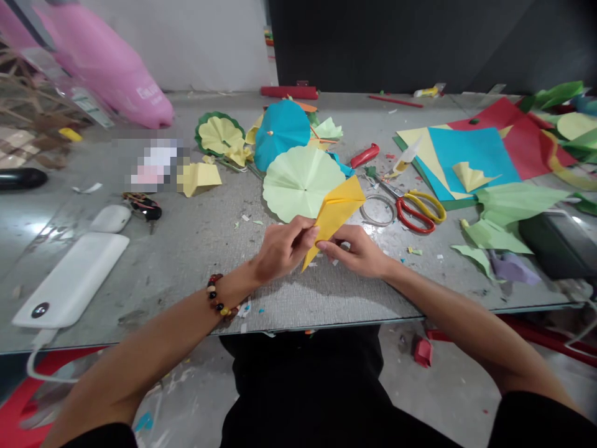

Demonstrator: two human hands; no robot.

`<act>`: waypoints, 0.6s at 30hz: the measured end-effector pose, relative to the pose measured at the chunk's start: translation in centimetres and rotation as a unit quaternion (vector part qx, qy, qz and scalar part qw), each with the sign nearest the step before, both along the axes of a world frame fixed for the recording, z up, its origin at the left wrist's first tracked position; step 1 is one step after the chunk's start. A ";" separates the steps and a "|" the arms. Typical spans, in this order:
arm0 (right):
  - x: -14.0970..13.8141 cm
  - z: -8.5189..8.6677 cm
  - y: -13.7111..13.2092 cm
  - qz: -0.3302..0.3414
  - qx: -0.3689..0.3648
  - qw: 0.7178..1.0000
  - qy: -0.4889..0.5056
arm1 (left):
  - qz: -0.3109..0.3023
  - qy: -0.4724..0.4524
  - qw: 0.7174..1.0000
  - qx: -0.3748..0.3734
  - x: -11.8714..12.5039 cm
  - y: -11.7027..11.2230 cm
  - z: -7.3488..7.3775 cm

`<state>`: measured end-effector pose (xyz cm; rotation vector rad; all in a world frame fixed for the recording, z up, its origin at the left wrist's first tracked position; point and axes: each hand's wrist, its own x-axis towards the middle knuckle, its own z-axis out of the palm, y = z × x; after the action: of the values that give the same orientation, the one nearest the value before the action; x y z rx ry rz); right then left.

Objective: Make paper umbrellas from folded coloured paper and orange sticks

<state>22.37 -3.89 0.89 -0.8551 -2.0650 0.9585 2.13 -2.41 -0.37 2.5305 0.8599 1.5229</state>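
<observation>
A folded piece of orange-yellow paper [338,208] is held up over the near part of the table, tapering to a point at its lower end. My left hand [286,247] pinches its left edge between thumb and fingers. From the other side my right hand [357,250] grips its lower part, thumb in front and the other fingers behind. Just beyond the hands lies a pale green scalloped paper disc [298,180], partly covered by the folded paper. A blue paper umbrella shape [284,132] rests behind that disc.
Right of the hands are red-and-yellow-handled scissors [415,211], a tape roll [377,210], a glue bottle [407,157] and coloured sheets [476,155]. On the left lie a white power bank [72,280], keys [148,208] and a pink bottle [112,68]. Paper scraps dot the table [186,267].
</observation>
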 end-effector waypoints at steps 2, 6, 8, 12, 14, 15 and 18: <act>-0.1 -0.4 0.1 0.027 -0.023 0.999 0.007 | -0.003 0.004 1.000 0.012 0.0 -0.1 0.2; -0.2 -0.9 0.2 0.078 -0.014 0.997 -0.021 | -0.012 0.010 0.999 0.031 0.1 -0.1 0.3; -0.3 -0.7 0.2 0.080 -0.004 0.996 -0.028 | -0.011 0.000 1.000 0.022 0.0 -0.1 0.2; -0.4 -0.1 0.0 0.058 -0.018 0.998 -0.016 | 0.004 -0.050 0.998 -0.038 0.0 0.1 0.0; -0.3 0.0 0.0 0.049 -0.032 0.998 -0.016 | 0.007 -0.079 0.995 -0.060 -0.1 0.1 -0.1; -0.3 0.0 0.0 0.049 -0.036 0.998 -0.019 | 0.007 -0.089 0.994 -0.065 0.0 0.1 -0.1; -0.2 -0.2 0.1 0.070 -0.029 0.996 -0.041 | 0.011 -0.099 0.993 -0.059 0.0 0.1 -0.1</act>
<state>22.21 -3.81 0.67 -0.8005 -2.1997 1.0795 2.11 -2.26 -0.47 2.2501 0.9219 1.6425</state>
